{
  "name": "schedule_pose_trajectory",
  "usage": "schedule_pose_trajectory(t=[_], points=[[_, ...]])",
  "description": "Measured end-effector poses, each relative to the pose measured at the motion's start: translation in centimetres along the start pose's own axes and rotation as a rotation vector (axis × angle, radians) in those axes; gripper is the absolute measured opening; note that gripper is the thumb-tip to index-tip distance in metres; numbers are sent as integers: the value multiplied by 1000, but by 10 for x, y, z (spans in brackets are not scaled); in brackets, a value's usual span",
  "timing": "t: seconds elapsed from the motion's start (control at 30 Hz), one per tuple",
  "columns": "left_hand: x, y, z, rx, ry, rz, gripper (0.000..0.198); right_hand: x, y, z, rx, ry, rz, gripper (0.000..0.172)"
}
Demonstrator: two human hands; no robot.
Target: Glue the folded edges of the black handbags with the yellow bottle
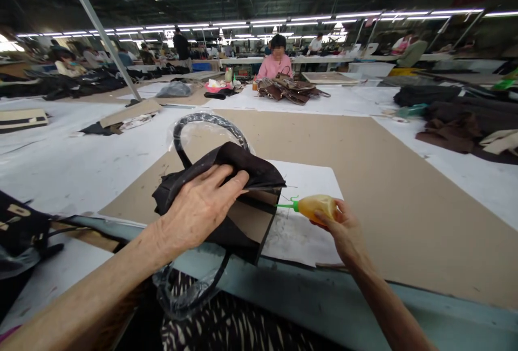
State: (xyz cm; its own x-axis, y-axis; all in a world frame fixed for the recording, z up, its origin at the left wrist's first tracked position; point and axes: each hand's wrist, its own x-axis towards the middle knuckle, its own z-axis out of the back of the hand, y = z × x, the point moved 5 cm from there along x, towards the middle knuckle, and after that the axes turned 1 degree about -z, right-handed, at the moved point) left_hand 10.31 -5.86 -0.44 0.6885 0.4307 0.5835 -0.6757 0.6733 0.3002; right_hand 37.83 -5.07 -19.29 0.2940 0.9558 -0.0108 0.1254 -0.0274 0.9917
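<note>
The left hand [204, 205] holds a dark bag [257, 170] with plastic-wrapped handles [208, 118]; the right hand [340, 220] grasps an amber squeeze bottle [316, 205], its green nozzle [294, 206] near the bag's edge.

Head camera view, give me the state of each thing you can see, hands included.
Left hand: gripping the bag's fabric
Right hand: closed around the bottle
Black bag: open toward the bottle
Bottle: tipped sideways, green nozzle toward the bag
Upper handle: wrapped in clear plastic
White sheet: flat, smudged
Brown bags: heaped
Ceiling lights: lit
</note>
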Motion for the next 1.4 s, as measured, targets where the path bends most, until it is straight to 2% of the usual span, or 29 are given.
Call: schedule_pose_trajectory(t=[0.5, 0.8, 1.03, 1.4], points=[[-14, -7, 8, -50, 37, 20, 29, -3, -13, 2, -169, -3, 64, 53], [-23, -13, 9, -68, 26, 16, 28, -7, -10, 1, -116, 28, 0, 50], [-25, -11, 7, -60, 45, 19, 28, 0, -14, 1, -71, -18, 20, 52], [-30, -12, 7, -58, 27, 4, 28, -8, -18, 2, -26, 26, -122, 53]])
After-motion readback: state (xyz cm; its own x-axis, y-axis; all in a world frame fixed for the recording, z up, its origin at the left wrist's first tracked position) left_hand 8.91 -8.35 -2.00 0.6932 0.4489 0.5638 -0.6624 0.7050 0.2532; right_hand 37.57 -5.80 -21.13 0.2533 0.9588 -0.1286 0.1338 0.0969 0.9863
